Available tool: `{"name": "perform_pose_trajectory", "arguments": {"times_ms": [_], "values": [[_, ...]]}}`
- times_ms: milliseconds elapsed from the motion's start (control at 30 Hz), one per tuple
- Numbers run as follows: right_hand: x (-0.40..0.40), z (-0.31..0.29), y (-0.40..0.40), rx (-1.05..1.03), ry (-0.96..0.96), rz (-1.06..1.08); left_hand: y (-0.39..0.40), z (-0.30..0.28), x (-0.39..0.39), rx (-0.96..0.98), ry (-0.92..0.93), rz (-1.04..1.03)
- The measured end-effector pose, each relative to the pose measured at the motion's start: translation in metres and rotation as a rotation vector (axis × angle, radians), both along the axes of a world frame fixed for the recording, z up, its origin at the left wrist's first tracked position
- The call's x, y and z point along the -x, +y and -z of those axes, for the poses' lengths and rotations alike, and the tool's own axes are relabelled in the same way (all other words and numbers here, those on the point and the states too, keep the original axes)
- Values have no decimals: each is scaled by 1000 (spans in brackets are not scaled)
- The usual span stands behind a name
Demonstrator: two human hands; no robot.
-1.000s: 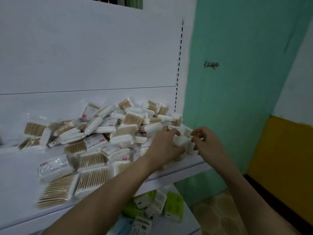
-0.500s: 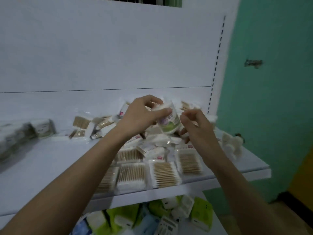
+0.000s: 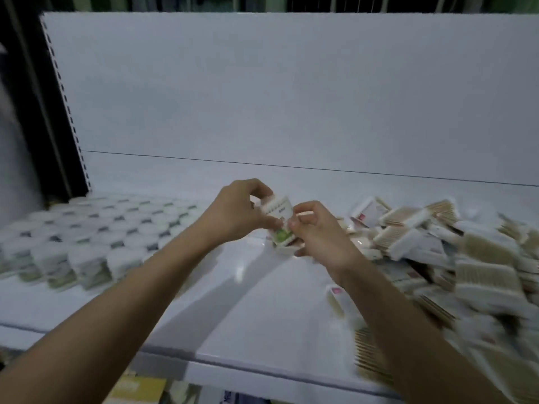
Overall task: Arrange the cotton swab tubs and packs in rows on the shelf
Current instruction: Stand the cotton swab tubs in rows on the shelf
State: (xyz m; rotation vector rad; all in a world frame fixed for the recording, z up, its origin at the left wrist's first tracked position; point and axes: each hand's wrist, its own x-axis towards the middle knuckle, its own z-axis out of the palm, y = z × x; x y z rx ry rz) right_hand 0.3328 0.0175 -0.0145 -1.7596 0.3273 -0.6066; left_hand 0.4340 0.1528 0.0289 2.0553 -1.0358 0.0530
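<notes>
Both hands hold one round white cotton swab tub (image 3: 279,221) with a green label, tilted, above the middle of the white shelf (image 3: 233,310). My left hand (image 3: 239,211) grips its upper left side. My right hand (image 3: 318,231) pinches its lower right side. Rows of the same tubs (image 3: 96,237) stand packed together on the shelf's left part. A loose pile of flat cotton swab packs (image 3: 443,252) with wooden sticks covers the right part. The image is blurred by motion.
A white back panel (image 3: 291,97) rises behind the shelf, with a perforated upright (image 3: 62,97) at its left. Bare shelf surface lies between the tub rows and the pile. Coloured boxes (image 3: 137,389) show on a lower level under the shelf's front edge.
My view has swung left from the shelf's right end, so the tub rows now show. Both hands lifted a tub out of the pile and carried it left over the bare middle.
</notes>
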Motion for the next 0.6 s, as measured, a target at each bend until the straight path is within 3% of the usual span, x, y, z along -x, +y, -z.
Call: {"name": "perform_pose_trajectory", "arguments": {"times_ms": [167, 267, 367, 500, 600], "values": [[-78, 25, 28, 11, 152, 54, 9, 11, -69, -243, -177, -65], [-108, 60, 30, 284, 295, 130, 3, 23, -103, -426, -253, -68], [-126, 85, 34, 552, 321, 176, -6, 33, -123, -544, -347, -62], [-130, 98, 33, 965, 349, 303, -15, 43, -139, -567, -410, -37], [-129, 107, 30, 1071, 332, 314, -17, 45, -149, -590, -410, -17]]}}
